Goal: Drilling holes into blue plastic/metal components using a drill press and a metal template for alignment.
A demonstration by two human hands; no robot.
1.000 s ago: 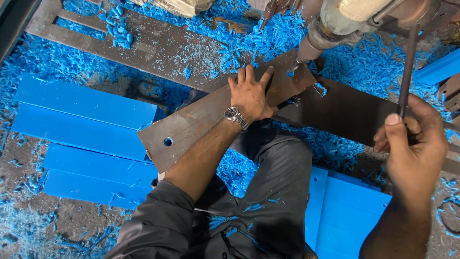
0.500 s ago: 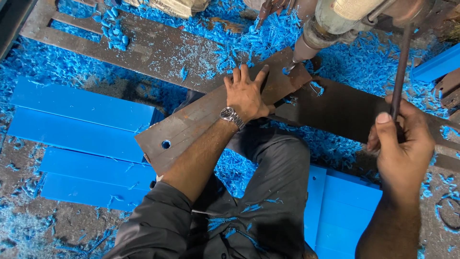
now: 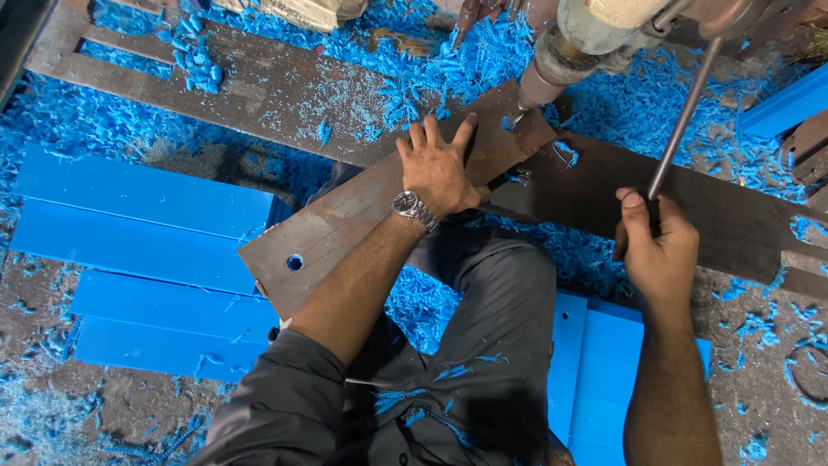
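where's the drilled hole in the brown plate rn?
In the head view, the hole sits near the lower-left end of the brown plate, left of the left hand pressing on it and beside the blue panels.

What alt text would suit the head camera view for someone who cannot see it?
A person's left hand presses a rusty metal strip flat under a drill, while the right hand grips its lever rod. Blue shavings and blue panels lie around.

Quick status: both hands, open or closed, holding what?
Left hand: open, pressed flat on the long rusty brown metal plate.
Right hand: closed around the thin dark metal lever rod of the drill.
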